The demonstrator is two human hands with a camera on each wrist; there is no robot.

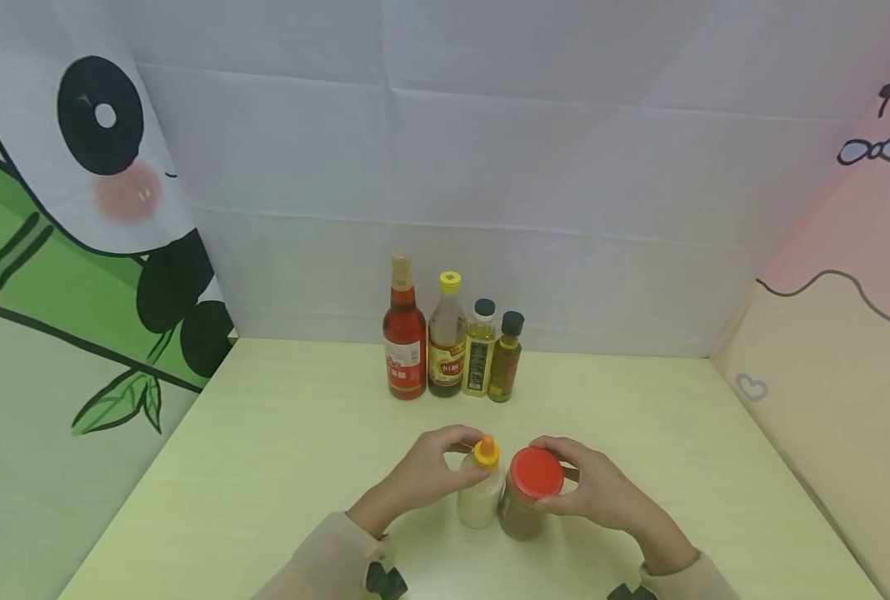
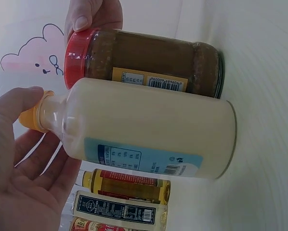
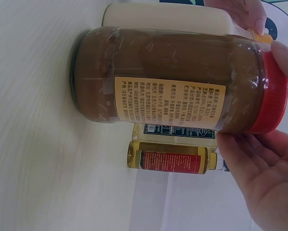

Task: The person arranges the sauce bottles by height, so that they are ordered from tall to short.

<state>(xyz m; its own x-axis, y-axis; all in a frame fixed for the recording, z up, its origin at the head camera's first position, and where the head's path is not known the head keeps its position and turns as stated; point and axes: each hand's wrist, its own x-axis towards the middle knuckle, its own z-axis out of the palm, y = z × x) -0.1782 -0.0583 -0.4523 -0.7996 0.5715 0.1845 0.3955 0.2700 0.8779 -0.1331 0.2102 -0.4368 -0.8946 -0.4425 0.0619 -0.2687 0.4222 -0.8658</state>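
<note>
A white squeeze bottle with an orange cap stands on the pale green table. A jar of brown paste with a red lid stands touching its right side. My left hand grips the bottle at its neck and cap, and the thumb lies against the neck. My right hand grips the jar by the lid, fingers on the far rim and thumb on the near rim. The wrist views show the bottle and the jar pressed side by side.
Several taller bottles stand in a row at the back of the table: a red one, a dark one with a yellow cap, and two small oil bottles. Cloth walls close in the left, back and right sides.
</note>
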